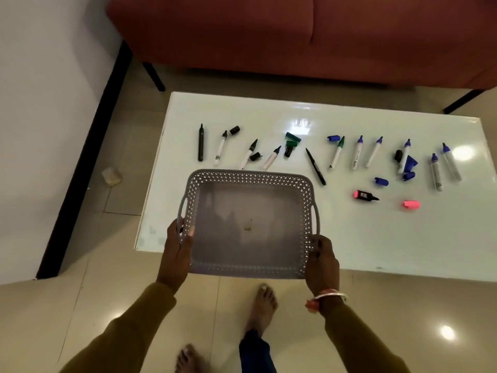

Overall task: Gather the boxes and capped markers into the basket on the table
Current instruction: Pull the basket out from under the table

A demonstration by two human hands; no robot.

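I hold a grey perforated basket [248, 176] with nothing in it, over the near edge of the white table [349, 238]. My left hand [176, 254] grips its left rim by the handle. My right hand [321, 261] grips the right rim near the front corner. Beyond the basket, several uncapped markers lie in a row: a black marker [200, 143], a white-bodied marker [220, 148], a green-tipped marker [336, 153], blue-tipped markers [357, 152] and a pink highlighter [365, 195]. Loose caps lie among them, such as a pink cap [411, 204] and a green cap [293, 137]. No boxes are in view.
A red sofa [269, 30] stands behind the table, its dark legs on the tiled floor. A white wall with a black skirting runs down the left. A small pale object [111, 176] lies on the floor left of the table. My bare feet are below the basket.
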